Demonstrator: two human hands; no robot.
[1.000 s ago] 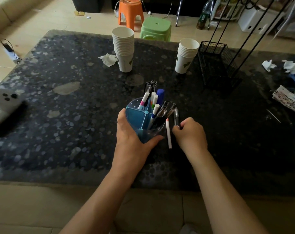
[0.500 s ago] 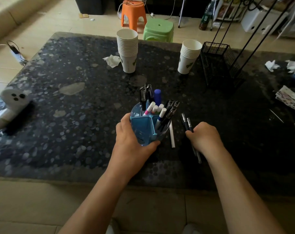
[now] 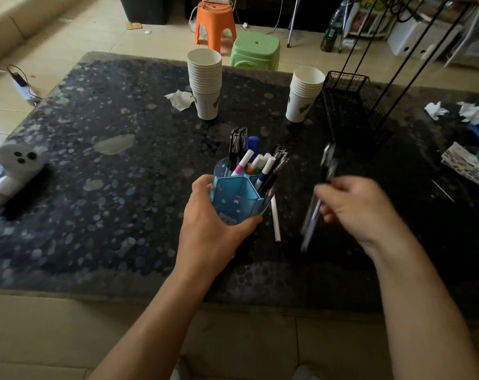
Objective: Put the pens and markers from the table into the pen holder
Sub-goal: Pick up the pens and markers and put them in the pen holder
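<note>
Your left hand [image 3: 208,229]: wrapped around blue pen holder [image 3: 237,200], table [image 3: 95,187] centre, tilted toward you. Holder: markers [image 3: 256,167] and dark pens [image 3: 237,144] in far compartments, near compartment bare. Your right hand [image 3: 361,207], at 3 o'clock of holder: closed on blurred pens [image 3: 313,215], count unclear. White pen [image 3: 275,219] flat on table at holder's 4 o'clock, between hands.

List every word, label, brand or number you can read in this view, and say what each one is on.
No text can be read.
Pen holder: a small printed figure, no letters visible.
Two paper cup stacks: green marks, no words legible.
Bottle on the floor: label too small and blurred.
Patterned packet at the table's right edge: print too blurred.
Pens in the right hand: motion-blurred, no markings legible.
</note>
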